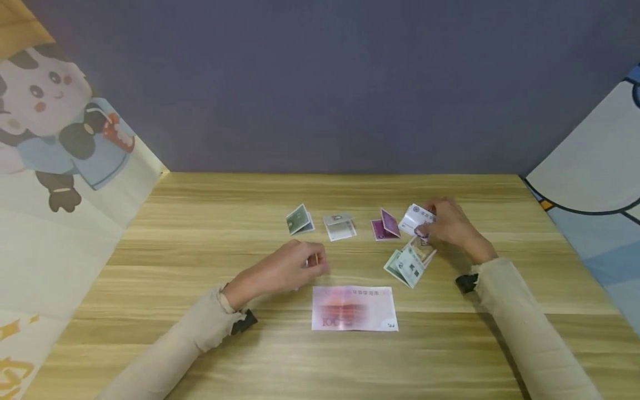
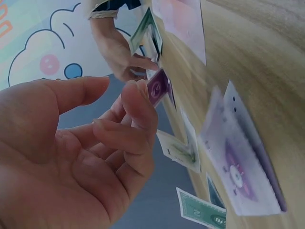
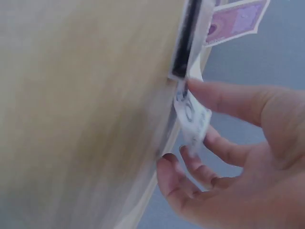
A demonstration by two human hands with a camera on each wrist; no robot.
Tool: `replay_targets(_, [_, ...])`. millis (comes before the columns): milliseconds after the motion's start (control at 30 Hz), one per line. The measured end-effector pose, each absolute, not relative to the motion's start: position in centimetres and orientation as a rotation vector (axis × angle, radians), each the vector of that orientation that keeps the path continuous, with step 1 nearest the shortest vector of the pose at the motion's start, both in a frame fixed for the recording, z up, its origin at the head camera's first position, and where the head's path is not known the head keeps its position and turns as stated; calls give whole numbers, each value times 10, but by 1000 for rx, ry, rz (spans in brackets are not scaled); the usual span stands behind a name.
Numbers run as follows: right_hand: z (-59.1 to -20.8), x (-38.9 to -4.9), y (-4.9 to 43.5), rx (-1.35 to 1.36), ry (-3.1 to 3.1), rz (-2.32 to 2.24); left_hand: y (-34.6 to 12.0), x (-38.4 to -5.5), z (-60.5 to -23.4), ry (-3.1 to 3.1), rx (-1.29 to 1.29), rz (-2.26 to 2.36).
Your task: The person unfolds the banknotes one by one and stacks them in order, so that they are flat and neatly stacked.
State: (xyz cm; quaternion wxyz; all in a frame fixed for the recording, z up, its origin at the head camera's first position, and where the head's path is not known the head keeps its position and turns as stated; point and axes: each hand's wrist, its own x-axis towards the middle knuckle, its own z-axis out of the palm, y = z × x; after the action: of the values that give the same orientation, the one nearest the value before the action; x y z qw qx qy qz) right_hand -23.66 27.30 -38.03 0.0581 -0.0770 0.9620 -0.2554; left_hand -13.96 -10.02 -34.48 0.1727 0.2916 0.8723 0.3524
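A white paper banknote [image 1: 413, 218], creased and bent, printed in dark violet, is pinched between the thumb and fingers of the right grip [image 1: 454, 225]. A slate-blue panel [image 1: 340, 83] rises beyond both grips; beneath them spreads a yellowish-brown counter [image 1: 210, 222] with streaky wood grain. Wrinkled beige cloth sleeves [image 1: 517, 311] cover the arms behind the grips. The left grip [image 1: 285, 269] holds nothing, fingers loosely curled, thumb apart. To its near right lies a flat pink rectangular banknote [image 1: 354, 308], creased down the middle. A folded lilac-and-white banknote [image 2: 238, 162] stands just beside the left grip; beyond it are a folded dark-green banknote [image 1: 300, 218] and a folded grey-white banknote [image 1: 340, 225]. Left of the right grip stands a folded purple banknote [image 1: 385, 225]; near-left of it, a folded pale-green banknote [image 1: 410, 266] overlaps a tan banknote [image 1: 424, 249].
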Motion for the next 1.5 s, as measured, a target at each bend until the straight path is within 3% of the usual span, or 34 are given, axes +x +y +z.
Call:
replay_targets(433, [-357, -227, 271, -324, 3024, -1053, -102, -150, -338, 2578, 873, 1032])
replay_targets(1500, [-306, -166, 183, -653, 2826, -1323, -87, -170, -336, 2698, 936, 1298])
